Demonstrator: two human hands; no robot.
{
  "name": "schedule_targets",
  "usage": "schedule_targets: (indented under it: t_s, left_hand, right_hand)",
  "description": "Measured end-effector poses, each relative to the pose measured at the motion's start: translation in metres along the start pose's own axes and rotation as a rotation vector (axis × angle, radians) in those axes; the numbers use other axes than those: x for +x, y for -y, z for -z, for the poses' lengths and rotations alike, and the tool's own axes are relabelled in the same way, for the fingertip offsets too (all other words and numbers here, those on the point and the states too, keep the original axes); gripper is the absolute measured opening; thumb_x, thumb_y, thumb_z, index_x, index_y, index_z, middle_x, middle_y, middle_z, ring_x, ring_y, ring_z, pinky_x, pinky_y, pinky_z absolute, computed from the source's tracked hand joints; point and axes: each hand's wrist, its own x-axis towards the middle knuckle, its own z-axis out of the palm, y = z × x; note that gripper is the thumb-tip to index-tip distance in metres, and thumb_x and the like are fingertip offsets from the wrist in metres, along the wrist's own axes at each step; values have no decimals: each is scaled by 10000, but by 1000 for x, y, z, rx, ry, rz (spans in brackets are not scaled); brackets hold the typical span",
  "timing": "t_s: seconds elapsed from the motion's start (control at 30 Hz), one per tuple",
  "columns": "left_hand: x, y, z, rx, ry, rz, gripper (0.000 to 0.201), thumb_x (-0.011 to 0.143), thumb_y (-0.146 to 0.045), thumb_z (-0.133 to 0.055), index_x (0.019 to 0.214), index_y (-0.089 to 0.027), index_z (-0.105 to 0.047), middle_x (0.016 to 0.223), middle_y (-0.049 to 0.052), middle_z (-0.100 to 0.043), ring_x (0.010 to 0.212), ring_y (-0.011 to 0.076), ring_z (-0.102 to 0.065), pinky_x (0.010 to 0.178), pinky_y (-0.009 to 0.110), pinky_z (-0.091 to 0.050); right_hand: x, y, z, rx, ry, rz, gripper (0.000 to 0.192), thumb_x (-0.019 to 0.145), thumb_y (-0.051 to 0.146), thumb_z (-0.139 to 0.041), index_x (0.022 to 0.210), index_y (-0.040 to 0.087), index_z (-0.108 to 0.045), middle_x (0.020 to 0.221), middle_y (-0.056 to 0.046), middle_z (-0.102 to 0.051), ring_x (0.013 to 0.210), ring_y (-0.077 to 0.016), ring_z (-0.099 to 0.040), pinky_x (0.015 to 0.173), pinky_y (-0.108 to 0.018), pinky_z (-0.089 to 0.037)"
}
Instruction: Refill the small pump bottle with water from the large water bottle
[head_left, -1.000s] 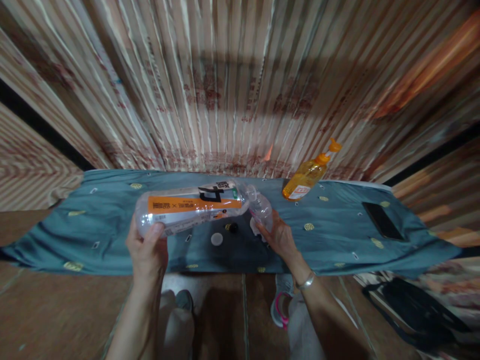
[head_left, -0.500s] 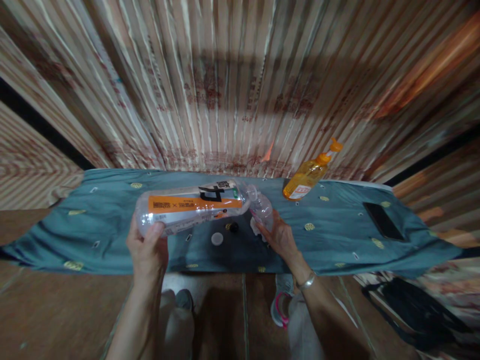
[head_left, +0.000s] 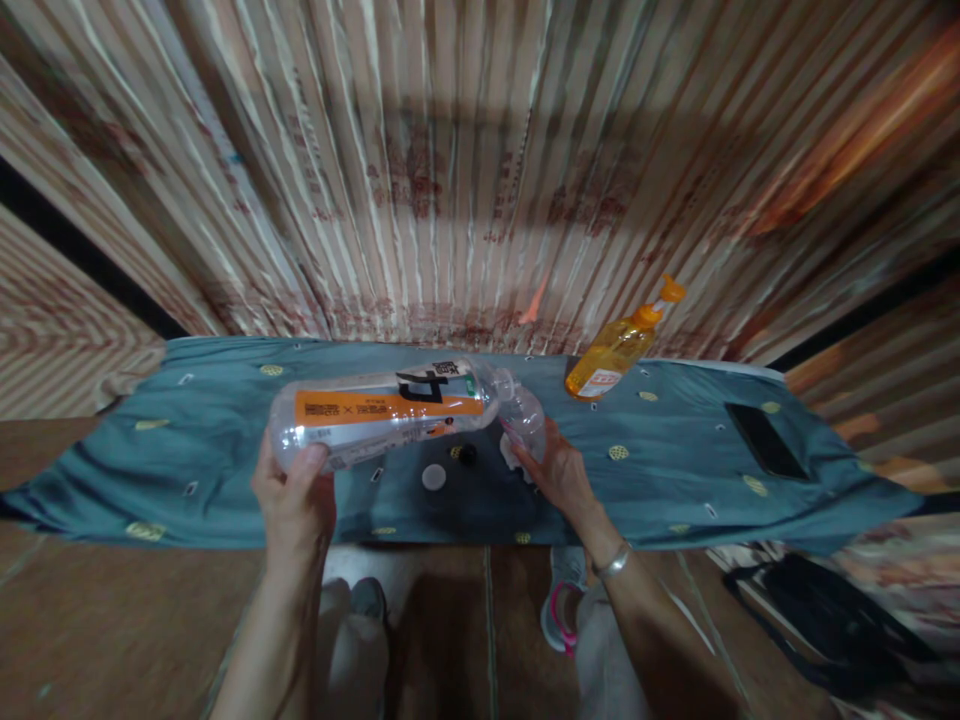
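My left hand (head_left: 296,490) is closed around the base of a large clear plastic bottle (head_left: 390,408) with an orange, white and black label. The bottle lies nearly level above the cloth, its uncapped neck pointing right. Closed on a small clear plastic bottle (head_left: 529,420) is my right hand (head_left: 562,465), wearing a silver bracelet. The two bottle mouths meet or nearly meet; I cannot tell whether they touch. Below them on the cloth lie a white round cap (head_left: 433,477) and a small black cap (head_left: 468,455). Something white and crumpled (head_left: 510,455) shows beside my right fingers.
A teal patterned cloth (head_left: 225,430) covers the bench. Toward the back right stands an orange pump bottle (head_left: 611,355), part filled with yellow liquid. A dark phone (head_left: 766,441) lies at the right. Behind is a striped curtain (head_left: 465,180); a black bag (head_left: 832,620) rests on the floor.
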Motion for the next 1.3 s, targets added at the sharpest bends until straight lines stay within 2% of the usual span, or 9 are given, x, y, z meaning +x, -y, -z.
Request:
schedule_targets:
  t_s: [0.27, 0.5, 0.67, 0.8, 1.0, 1.3]
  left_hand:
    - [-3, -6, -4, -46, -4, 21, 620, 532, -562, -979, 1031, -226, -828, 1031, 80, -812, 948, 281, -752, 914, 408, -650]
    - [-2, -5, -4, -45, -5, 22, 618, 538, -554, -974, 1044, -232, -823, 997, 68, -802, 878, 258, -733, 872, 402, -652]
    - [-3, -7, -5, -52, -7, 36, 605, 516, -561, -987, 998, -236, -822, 993, 58, -805, 897, 260, -733, 881, 391, -646]
    - [-4, -9, -5, -68, -17, 42, 610, 492, -557, -1004, 979, -238, -822, 971, 50, -800, 871, 247, -722, 877, 385, -644]
    - [-4, -9, -5, -51, -12, 36, 612, 514, -572, -990, 1002, -241, -822, 1012, 60, -803, 955, 277, -737, 941, 419, -638]
    - [-4, -13, -7, -91, -9, 57, 572, 523, -496, -997, 999, -228, -825, 1009, 58, -805, 925, 248, -727, 932, 377, -625]
  right_hand:
    - [0, 0, -2, 15, -27, 10, 598, 1052, 546, -611, 1495, 147, -558, 1090, -216, -814, 950, -328, -795, 837, -521, -679]
    - [0, 1, -1, 20, -11, -3, 606, 1057, 612, -566, 1451, 151, -567, 1074, -236, -817, 938, -349, -787, 818, -554, -682]
    - [0, 2, 1, 12, -4, -4, 650, 1067, 637, -515, 1473, 131, -562, 1091, -249, -810, 938, -352, -786, 822, -547, -675]
    - [0, 1, 1, 16, 3, -2, 623, 1061, 597, -549, 1485, 141, -555, 1091, -239, -809, 939, -347, -784, 823, -543, -675]
    - [0, -1, -2, 14, -14, 10, 580, 1055, 571, -582, 1458, 154, -566, 1087, -226, -806, 959, -343, -785, 840, -540, -677]
    - [-1, -3, -7, -8, -47, 30, 600, 1057, 581, -579, 1470, 146, -574, 1065, -223, -809, 935, -344, -793, 820, -546, -688]
